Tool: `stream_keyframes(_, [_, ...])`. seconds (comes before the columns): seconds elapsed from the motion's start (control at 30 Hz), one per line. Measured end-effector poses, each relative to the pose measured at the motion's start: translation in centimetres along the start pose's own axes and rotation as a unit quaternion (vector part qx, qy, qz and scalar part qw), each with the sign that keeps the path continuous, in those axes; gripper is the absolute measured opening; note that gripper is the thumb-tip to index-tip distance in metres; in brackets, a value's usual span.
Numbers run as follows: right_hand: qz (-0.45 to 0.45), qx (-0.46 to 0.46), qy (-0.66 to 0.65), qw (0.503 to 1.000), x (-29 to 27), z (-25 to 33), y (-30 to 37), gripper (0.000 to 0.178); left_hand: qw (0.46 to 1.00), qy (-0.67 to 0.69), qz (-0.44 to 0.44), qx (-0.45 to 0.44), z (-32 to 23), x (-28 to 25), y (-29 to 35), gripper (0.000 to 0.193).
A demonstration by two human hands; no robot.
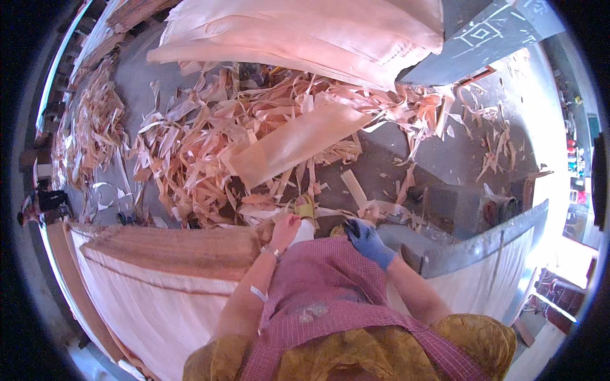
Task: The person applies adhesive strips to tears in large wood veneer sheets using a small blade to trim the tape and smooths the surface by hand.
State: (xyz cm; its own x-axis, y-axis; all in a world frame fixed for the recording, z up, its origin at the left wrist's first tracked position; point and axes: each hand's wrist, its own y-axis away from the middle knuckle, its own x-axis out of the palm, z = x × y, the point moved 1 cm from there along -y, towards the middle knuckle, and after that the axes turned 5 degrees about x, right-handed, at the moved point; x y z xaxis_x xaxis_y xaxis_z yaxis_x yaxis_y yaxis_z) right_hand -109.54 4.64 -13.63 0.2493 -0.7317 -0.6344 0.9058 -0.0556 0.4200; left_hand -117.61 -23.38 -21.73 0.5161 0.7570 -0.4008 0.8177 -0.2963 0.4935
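I look down on a grey concrete floor (457, 159) that fills the middle of the frame, strewn with pale wood veneer scraps (210, 146) piled thickest in the centre left. A second drift of scraps (95, 120) runs along the upper left edge. Across the top of the frame lies a stack of large veneer sheets (305, 32), and 1 broad flat veneer piece (292, 143) rests on the scrap pile at centre. In the lower left a stack of veneer sheets (152, 279) spreads out, its top layer brownish and its front edge pale. At the right a grey metal trough (483, 244) curves from centre toward the right edge, with bright light washing out the room beyond it. A dark board with white chalk lines (489, 32) sits in the upper right.

My 2 hands meet just below the centre of the frame, above a pink checked apron (330, 286). The left hand (286, 230) is bare, with a bangle at the wrist, and its fingers are curled down onto a thin veneer strip (330, 213). The right hand (367, 241) wears a blue glove and its fingers are closed on the same strip where it runs right. The strip lies between the 2 hands, just past the fingertips, at the near edge of the scrap pile. A yellow sandal (306, 206) shows right above the left hand.
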Motion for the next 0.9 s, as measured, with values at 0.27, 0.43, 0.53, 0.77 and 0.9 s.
stream_keyframes(0.27, [0.254, 0.081, 0.275, 0.924, 13.9, -20.0, -28.4, 0.04, 0.992, 0.094, -0.023, -0.085, 3.9, -1.9, -7.0, 0.024])
stream_keyframes(0.43, [0.099, 0.207, 0.076, 0.97, 17.6, -27.3, -43.3, 0.041, 0.963, 0.156, -0.074, -0.207, 7.3, -1.3, -9.0, 0.023])
stream_keyframes(0.53, [-0.028, 0.371, -0.443, 0.815, 18.5, -30.7, -48.7, 0.039, 0.97, 0.086, -0.015, -0.229, 11.0, -0.1, -9.7, 0.021])
stream_keyframes(0.77, [-0.054, 0.282, -0.702, 0.652, 17.3, -25.7, -45.2, 0.029, 0.969, 0.14, -0.015, -0.204, 8.1, 1.4, -10.4, 0.02])
stream_keyframes(0.9, [-0.071, 0.286, -0.731, 0.616, 12.1, -17.0, -34.4, 0.035, 0.982, 0.042, 0.013, -0.184, 2.1, 0.2, -10.1, 0.021])
